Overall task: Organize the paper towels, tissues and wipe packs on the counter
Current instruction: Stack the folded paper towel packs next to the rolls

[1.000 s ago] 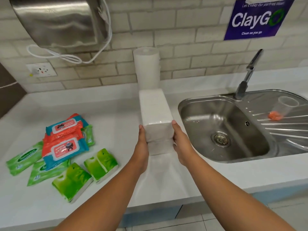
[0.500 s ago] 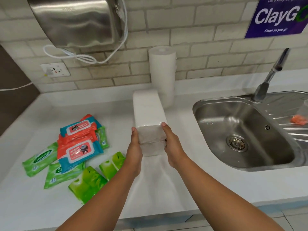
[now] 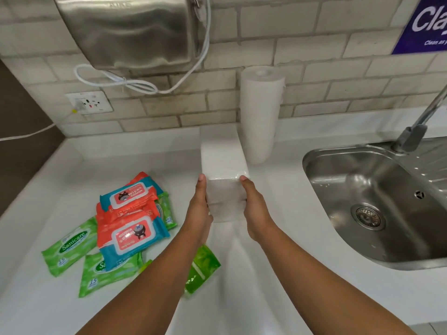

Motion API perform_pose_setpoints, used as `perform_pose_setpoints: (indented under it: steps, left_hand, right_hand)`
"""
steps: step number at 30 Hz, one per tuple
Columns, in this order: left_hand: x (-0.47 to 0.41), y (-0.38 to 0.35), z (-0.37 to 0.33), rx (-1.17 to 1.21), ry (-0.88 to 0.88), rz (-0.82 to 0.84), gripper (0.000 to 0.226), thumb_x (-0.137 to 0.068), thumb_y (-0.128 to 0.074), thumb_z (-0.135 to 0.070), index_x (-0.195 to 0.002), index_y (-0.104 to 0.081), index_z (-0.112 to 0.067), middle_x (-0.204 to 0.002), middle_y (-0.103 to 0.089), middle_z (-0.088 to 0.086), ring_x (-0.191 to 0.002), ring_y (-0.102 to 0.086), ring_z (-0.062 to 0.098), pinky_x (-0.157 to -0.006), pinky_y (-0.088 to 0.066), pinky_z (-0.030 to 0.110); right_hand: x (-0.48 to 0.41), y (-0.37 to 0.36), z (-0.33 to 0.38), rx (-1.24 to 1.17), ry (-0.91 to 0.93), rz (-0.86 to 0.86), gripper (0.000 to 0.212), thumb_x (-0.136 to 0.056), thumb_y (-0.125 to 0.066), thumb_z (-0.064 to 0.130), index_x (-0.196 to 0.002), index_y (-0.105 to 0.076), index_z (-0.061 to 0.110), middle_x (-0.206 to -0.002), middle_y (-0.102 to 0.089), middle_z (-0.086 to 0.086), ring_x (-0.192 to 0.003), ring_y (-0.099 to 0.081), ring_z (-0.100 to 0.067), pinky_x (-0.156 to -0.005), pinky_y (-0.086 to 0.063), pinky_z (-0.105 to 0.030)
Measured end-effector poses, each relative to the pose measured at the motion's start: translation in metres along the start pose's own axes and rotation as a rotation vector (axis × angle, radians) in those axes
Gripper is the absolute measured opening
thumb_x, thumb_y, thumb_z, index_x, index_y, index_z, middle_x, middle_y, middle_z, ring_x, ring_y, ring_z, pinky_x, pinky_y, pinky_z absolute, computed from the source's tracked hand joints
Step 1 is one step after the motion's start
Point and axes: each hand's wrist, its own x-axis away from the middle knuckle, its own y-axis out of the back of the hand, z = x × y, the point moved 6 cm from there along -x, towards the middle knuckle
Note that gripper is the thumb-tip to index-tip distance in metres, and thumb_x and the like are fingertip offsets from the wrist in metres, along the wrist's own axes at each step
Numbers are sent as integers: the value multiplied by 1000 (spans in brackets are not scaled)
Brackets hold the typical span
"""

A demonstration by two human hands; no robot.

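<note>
Two long white tissue packs [image 3: 222,163], one stacked on the other, lie lengthwise on the white counter [image 3: 278,238], their far end near the wall. My left hand [image 3: 199,213] and my right hand [image 3: 254,209] clasp the near end of the stack from either side. A white paper towel roll [image 3: 261,112] stands upright just right of the stack's far end. To the left lies a loose heap of red-and-blue wipe packs [image 3: 130,213] over green Sanicare wipe packs [image 3: 70,245]. A green tissue pack [image 3: 202,269] shows under my left forearm.
A steel sink [image 3: 377,204] with a tap [image 3: 416,126] sits at the right. A steel hand dryer [image 3: 128,30] hangs on the brick wall, its white cord looping above a wall socket [image 3: 89,102]. A purple sign [image 3: 425,22] is at the top right.
Both hands have slid the stack of tissue packs leftward and toward the wall, so it now lies left of the paper towel roll. The camera has turned left, cutting off the sink's drainer.
</note>
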Motion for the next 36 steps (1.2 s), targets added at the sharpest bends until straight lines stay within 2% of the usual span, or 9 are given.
perform_pose_setpoints:
  steps: [3,7,9,12,16,21,28,33,36]
  left_hand:
    - [-20,3,-6,9,42,13,52,-89,-44,-76,-113,-68,-37,-101,-79,-10,-113,-68,18,-107,-49,43]
    - [-43,2,-11,18,67,46,50,-93,-48,-68,-115,-70,-29,-103,-78,-4,-111,-69,20,-112,-46,48]
    - [-53,0,-15,19,66,77,51,-95,-47,-66,-117,-70,-26,-101,-79,-4,-104,-72,17,-108,-50,47]
    - [-70,-4,-21,7,47,117,51,-98,-42,-65,-114,-70,-25,-96,-80,-5,-90,-76,11,-94,-56,40]
    - [-88,-8,-28,-16,34,136,56,-97,-41,-67,-121,-69,-24,-103,-80,-3,-92,-76,11,-86,-56,36]
    - [-105,-14,-33,11,41,153,56,-95,-44,-71,-122,-70,-29,-112,-78,-1,-102,-75,15,-101,-54,42]
    - [-123,-21,-41,11,42,178,47,-98,-40,-67,-116,-69,-35,-105,-80,-7,-96,-76,10,-94,-54,40]
    - [-134,-20,-41,-19,47,165,58,-91,-46,-76,-126,-67,-36,-117,-77,-7,-113,-71,15,-113,-45,46]
    - [-137,-19,-41,-50,40,146,61,-86,-50,-80,-128,-66,-39,-120,-76,-7,-120,-67,18,-116,-40,49]
  right_hand:
    - [-17,-5,2,14,-12,-34,44,-94,-50,56,-113,-72,24,-111,-75,-4,-105,-70,-21,-82,-54,-30]
    - [-37,-9,7,16,-12,-47,45,-95,-49,55,-112,-72,21,-109,-76,-6,-97,-72,-19,-71,-53,-26]
    - [-47,-10,11,7,-15,-54,44,-96,-48,54,-110,-72,20,-102,-76,-2,-89,-72,-14,-68,-52,-24]
    - [-62,-11,14,7,-17,-61,42,-97,-47,54,-104,-72,21,-94,-75,1,-84,-71,-12,-67,-51,-24]
    - [-78,-12,19,16,-23,-50,38,-98,-45,54,-96,-70,26,-88,-72,6,-77,-68,-6,-63,-48,-21]
    - [-95,-13,29,30,-39,-72,40,-95,-47,57,-100,-72,26,-94,-77,4,-92,-71,-12,-76,-50,-27]
    - [-112,-14,37,39,-46,-94,45,-91,-49,61,-111,-72,28,-108,-76,4,-106,-69,-15,-90,-49,-31]
    - [-119,-14,41,46,-48,-86,40,-92,-49,59,-108,-72,30,-108,-76,4,-106,-68,-16,-90,-50,-31]
    - [-119,-12,42,73,-55,-71,40,-92,-50,61,-109,-70,31,-112,-74,5,-107,-66,-13,-87,-48,-28]
